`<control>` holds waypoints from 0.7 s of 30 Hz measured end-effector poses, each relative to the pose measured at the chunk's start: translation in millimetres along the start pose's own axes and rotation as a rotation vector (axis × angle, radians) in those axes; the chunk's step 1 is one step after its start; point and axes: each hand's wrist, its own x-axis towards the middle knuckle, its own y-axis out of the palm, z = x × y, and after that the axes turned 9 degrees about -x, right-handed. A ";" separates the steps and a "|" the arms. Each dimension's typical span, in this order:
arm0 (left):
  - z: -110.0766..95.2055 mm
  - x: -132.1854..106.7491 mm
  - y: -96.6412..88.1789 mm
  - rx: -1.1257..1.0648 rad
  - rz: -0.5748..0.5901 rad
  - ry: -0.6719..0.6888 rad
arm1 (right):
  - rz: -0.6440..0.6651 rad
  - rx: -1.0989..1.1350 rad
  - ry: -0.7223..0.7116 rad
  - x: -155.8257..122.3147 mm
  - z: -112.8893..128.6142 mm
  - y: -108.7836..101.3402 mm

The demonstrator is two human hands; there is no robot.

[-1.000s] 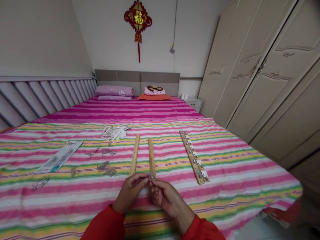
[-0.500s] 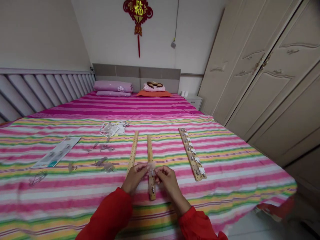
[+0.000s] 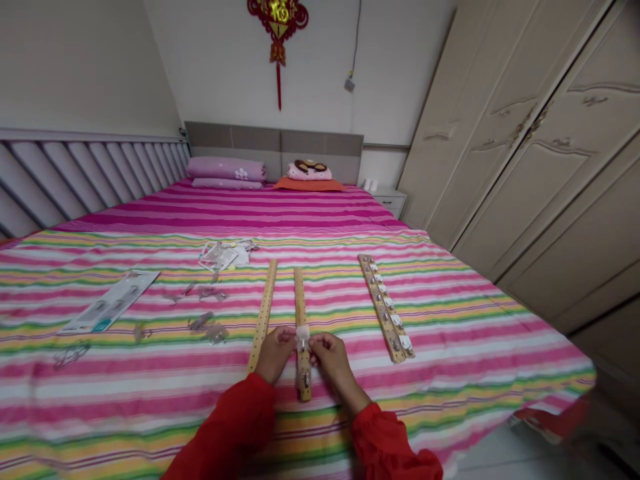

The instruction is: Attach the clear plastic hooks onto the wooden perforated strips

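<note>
A clear adhesive hook [image 3: 303, 337] with a square backing lies over a narrow wooden strip with holes [image 3: 300, 300]. My left hand [image 3: 277, 355] pinches its left edge, and my right hand [image 3: 331, 359] pinches from the right side. The fingertips partly cover the hook's edges. Lower on the same strip, near its front end, sits another metal hook [image 3: 307, 381]. To the left lies a second holed wooden strip [image 3: 265, 307], bare, its near end close to my left hand.
Farther right lies a wooden piece lined with several hooks and white tabs [image 3: 384, 307]. Loose clear hooks [image 3: 203, 321], a long hook package [image 3: 113, 301] and a pile of packaging [image 3: 227, 255] are spread on the left of the striped bedsheet [image 3: 345, 293].
The hook's clear backing now sits flatter and squarer across the strip. My left hand has shifted slightly, and its forearm has moved right. My right hand stays nearly in place.
</note>
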 end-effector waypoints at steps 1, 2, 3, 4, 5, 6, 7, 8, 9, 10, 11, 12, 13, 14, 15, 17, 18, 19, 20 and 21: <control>0.8 0.1 0.4 0.000 -0.008 -0.009 | -0.007 -0.005 -0.001 0.3 -1.1 0.6; 1.5 0.2 0.6 0.002 -0.013 -0.019 | -0.010 -0.011 -0.005 0.3 -2.0 1.1; 2.2 0.4 0.9 0.006 -0.016 -0.026 | -0.013 -0.018 -0.011 0.3 -2.6 1.6; 3.0 0.6 1.0 0.013 -0.020 -0.029 | -0.016 -0.026 -0.016 0.2 -3.2 2.0; 3.8 1.0 1.2 0.020 -0.025 -0.028 | -0.021 -0.032 -0.020 0.2 -3.7 2.3; 4.8 1.6 1.4 0.027 -0.029 -0.024 | -0.025 -0.037 -0.023 0.3 -4.1 2.6; 5.8 2.2 1.5 0.033 -0.031 -0.020 | -0.031 -0.040 -0.025 0.6 -4.6 2.8; 6.9 2.9 1.7 0.036 -0.034 -0.016 | -0.035 -0.042 -0.024 1.0 -5.2 2.9; 8.1 3.5 1.8 0.037 -0.037 -0.013 | -0.038 -0.043 -0.021 1.4 -5.9 3.0; 9.2 4.1 1.8 0.039 -0.039 -0.009 | -0.038 -0.044 -0.018 2.0 -6.6 3.1; 10.3 4.6 1.8 0.041 -0.039 -0.003 | -0.041 -0.044 -0.014 2.5 -7.3 3.2; 11.3 5.0 1.7 0.043 -0.037 0.003 | -0.043 -0.045 -0.013 3.0 -8.0 3.3; 12.2 5.3 1.6 0.044 -0.036 0.007 | -0.047 -0.047 -0.016 3.4 -8.7 3.4; 13.0 5.6 1.5 0.046 -0.035 0.008 | -0.050 -0.050 -0.020 3.7 -9.3 3.6; 13.8 5.9 1.3 0.047 -0.034 0.006 | -0.054 -0.052 -0.026 3.9 -9.9 3.9; 15.2 6.5 1.1 0.048 -0.037 -0.001 | -0.059 -0.059 -0.034 4.1 -10.9 4.4; 15.9 6.8 1.0 0.048 -0.039 -0.002 | -0.060 -0.062 -0.037 4.1 -11.4 4.7; 16.4 7.2 0.9 0.048 -0.040 -0.003 | -0.061 -0.062 -0.038 4.1 -11.9 4.9; 16.9 7.5 0.9 0.049 -0.040 -0.005 | -0.060 -0.061 -0.040 4.3 -12.4 5.1; 17.3 7.9 0.9 0.052 -0.042 -0.007 | -0.058 -0.056 -0.041 4.5 -13.0 5.2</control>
